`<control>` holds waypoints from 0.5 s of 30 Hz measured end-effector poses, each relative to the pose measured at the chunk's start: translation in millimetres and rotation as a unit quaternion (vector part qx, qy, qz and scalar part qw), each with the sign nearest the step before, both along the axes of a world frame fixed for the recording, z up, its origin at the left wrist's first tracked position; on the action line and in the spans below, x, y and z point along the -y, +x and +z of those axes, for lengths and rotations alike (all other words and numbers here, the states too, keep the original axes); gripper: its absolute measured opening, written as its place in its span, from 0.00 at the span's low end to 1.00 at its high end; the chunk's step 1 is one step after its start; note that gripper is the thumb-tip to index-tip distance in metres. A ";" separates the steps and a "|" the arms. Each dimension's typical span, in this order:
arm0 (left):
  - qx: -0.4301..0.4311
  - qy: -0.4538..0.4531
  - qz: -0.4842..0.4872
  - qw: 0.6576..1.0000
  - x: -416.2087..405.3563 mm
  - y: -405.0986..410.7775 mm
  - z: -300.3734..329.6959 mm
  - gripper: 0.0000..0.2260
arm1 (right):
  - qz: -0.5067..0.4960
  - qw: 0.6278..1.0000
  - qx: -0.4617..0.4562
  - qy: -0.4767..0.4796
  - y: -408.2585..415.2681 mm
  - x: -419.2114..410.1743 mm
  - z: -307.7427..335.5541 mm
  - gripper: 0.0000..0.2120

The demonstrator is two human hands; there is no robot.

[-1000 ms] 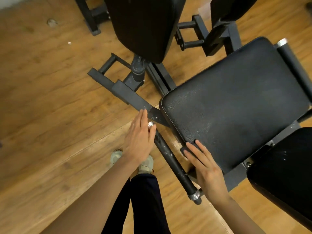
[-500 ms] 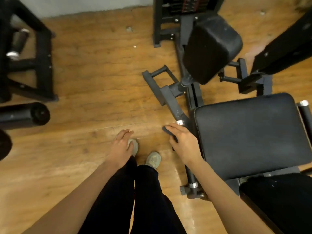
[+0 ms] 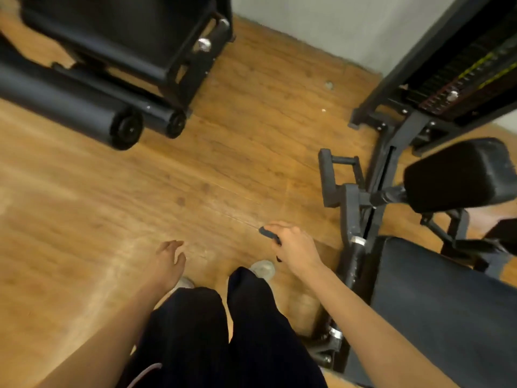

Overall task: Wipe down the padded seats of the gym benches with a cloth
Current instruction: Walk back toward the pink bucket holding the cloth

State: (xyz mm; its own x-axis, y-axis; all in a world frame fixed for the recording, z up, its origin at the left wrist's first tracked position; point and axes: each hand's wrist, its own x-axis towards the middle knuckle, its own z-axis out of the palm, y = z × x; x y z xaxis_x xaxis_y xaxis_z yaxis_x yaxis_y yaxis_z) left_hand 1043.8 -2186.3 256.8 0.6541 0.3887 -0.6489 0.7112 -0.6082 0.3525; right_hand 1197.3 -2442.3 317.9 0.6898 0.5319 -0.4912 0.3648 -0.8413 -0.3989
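My right hand (image 3: 293, 243) hangs over the wooden floor and grips a small dark cloth (image 3: 269, 233), whose end sticks out past the fingers. It is left of the black padded seat (image 3: 436, 292) at the right edge, clear of the pad. My left hand (image 3: 167, 260) hangs loose and empty above the floor, fingers slightly curled. A second black padded bench (image 3: 117, 32) stands at the top left. A smaller black pad (image 3: 461, 175) sits on the machine at the right.
Two black foam rollers (image 3: 84, 113) jut from the top-left bench frame. A weight stack machine (image 3: 447, 79) stands at the top right against a grey wall. A metal footrest bracket (image 3: 335, 177) lies beside it. My legs and shoes are at the bottom middle.
The view has swung left, away from the right-hand seat. My right hand came off the seat's edge with the cloth and now hangs over the floor. My left hand dropped to my side.
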 end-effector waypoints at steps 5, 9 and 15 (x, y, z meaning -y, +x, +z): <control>-0.018 -0.019 0.121 0.992 -53.4 -87.8 -0.5 0.17 | 0.064 0.998 -0.008 -0.026 -34.1 -75.2 2.5 0.20; -0.023 -0.017 0.199 0.980 -99.4 -163.3 2.6 0.17 | 0.122 0.989 -0.012 -0.088 -68.1 -137.2 -6.7 0.16; -0.040 -0.029 0.288 0.956 -151.1 -248.4 9.6 0.17 | 0.125 0.977 -0.017 -0.170 -112.0 -185.0 -31.5 0.11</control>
State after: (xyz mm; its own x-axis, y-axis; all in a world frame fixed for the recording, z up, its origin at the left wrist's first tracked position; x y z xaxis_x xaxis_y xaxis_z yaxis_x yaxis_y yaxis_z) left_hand 795.4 -2035.2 266.4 0.2896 0.6316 -0.7192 0.9486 -0.0891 0.3037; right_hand 1085.3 -2257.3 286.5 0.5393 0.4845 -0.6888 0.5677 -0.8133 -0.1275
